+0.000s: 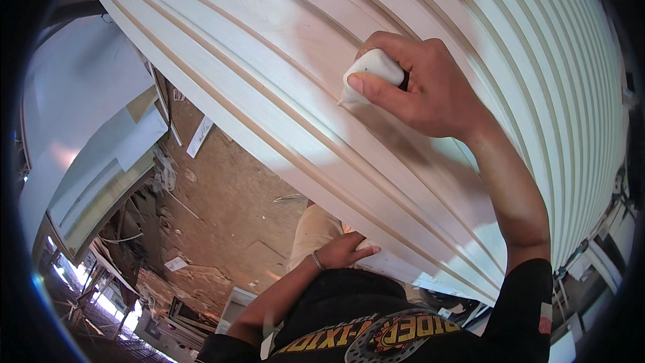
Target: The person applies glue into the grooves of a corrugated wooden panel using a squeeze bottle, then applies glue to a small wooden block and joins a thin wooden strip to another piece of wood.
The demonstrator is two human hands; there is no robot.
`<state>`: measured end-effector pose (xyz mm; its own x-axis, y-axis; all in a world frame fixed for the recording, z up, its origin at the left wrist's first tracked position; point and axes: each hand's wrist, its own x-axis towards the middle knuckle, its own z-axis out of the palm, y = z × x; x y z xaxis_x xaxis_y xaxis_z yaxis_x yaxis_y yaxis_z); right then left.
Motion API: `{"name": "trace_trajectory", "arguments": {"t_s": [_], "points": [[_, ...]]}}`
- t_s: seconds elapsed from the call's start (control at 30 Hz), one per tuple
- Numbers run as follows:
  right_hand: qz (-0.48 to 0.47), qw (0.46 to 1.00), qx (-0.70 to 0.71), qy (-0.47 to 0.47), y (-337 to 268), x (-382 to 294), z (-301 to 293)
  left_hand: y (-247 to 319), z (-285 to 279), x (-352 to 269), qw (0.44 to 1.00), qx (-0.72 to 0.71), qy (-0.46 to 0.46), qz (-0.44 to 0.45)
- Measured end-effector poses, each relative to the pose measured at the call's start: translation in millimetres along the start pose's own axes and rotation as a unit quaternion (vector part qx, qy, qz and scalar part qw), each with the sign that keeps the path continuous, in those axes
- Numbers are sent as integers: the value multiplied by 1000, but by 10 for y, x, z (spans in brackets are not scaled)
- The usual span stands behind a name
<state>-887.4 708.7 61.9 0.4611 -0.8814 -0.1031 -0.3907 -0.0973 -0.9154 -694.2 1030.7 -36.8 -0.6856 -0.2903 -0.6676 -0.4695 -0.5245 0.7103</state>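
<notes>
My right hand [428, 91] grips a small white plastic squeeze bottle [370, 68], tilted nozzle down. The nozzle tip is at one of the beige lines on a large white panel [282, 80]; whether it touches cannot be told. Long beige strips or grooves [302, 164] run across this panel, side by side. Lower down, my left hand [345, 252] rests by my thigh at the panel's near edge, its thumb apart from the fingers. Nothing shows in it, though the fingers are partly hidden. A bracelet [318, 261] circles the left wrist.
White boards [108, 146] are stacked at the left. Below the panel, a bare dirt floor [227, 196] carries scraps, a white offcut [200, 136] and crumpled clear plastic [165, 174]. Broken brown sheets [186, 282] lie at lower left. More boards [599, 262] lie at the far right.
</notes>
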Motion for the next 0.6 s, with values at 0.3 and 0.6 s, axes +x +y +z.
{"name": "trace_trajectory", "arguments": {"t_s": [0.3,0.6], "points": [[-25,999,-31,-16,-120,368,53,-55,-11,31,999,-11,-17,42],[-35,999,-39,-8,-166,740,159,-16,-79,29,998,-1,-46,53]]}}
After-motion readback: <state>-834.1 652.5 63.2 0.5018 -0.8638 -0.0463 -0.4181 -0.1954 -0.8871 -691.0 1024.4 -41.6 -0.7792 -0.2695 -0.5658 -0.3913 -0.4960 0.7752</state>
